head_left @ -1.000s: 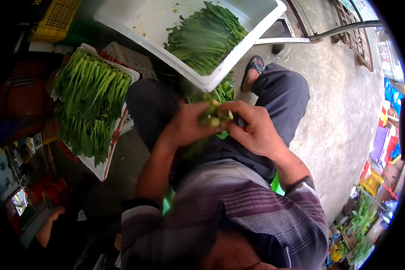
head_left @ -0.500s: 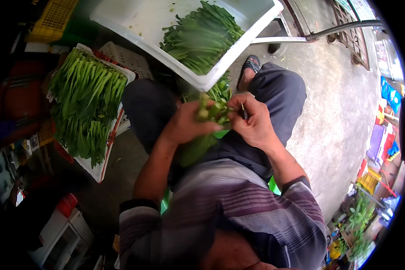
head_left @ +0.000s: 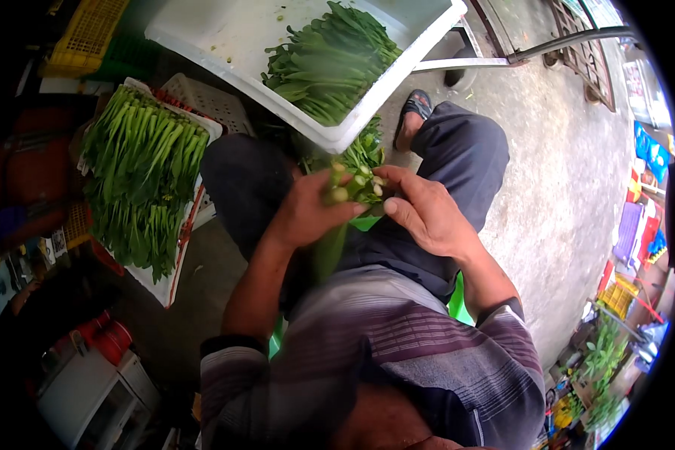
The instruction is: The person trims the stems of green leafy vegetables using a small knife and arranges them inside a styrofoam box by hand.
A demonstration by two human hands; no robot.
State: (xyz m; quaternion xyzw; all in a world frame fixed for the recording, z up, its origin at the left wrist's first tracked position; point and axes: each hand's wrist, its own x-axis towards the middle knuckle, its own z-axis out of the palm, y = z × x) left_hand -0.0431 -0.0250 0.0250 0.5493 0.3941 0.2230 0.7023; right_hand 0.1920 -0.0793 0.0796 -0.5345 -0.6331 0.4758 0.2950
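A bunch of choy sum [head_left: 358, 180], pale cut stem ends facing up, is between my two hands above my lap. My left hand [head_left: 307, 211] is closed around its left side, and a long green leaf [head_left: 328, 251] hangs below the palm. On the other side, my right hand [head_left: 429, 216] has its fingers bent against the stems, with the thumb near the cut ends. Its palm is hidden, so I cannot tell whether anything lies inside it. More leafy greens [head_left: 371, 145] show just beyond the bunch, below the corner of a white tub.
The white tub [head_left: 277, 103] holds a pile of choy sum [head_left: 334, 64] ahead of me. To the left, a white crate [head_left: 157, 289] is heaped with choy sum [head_left: 142, 165]. A metal trolley frame [head_left: 570, 41] stands at the upper right. Another person's arm [head_left: 26, 296] shows at lower left.
My right hand has opened its pinch and turned toward the stem ends. The small dark, blade-like thing at its fingers is out of sight. My left hand keeps its hold on the choy sum.
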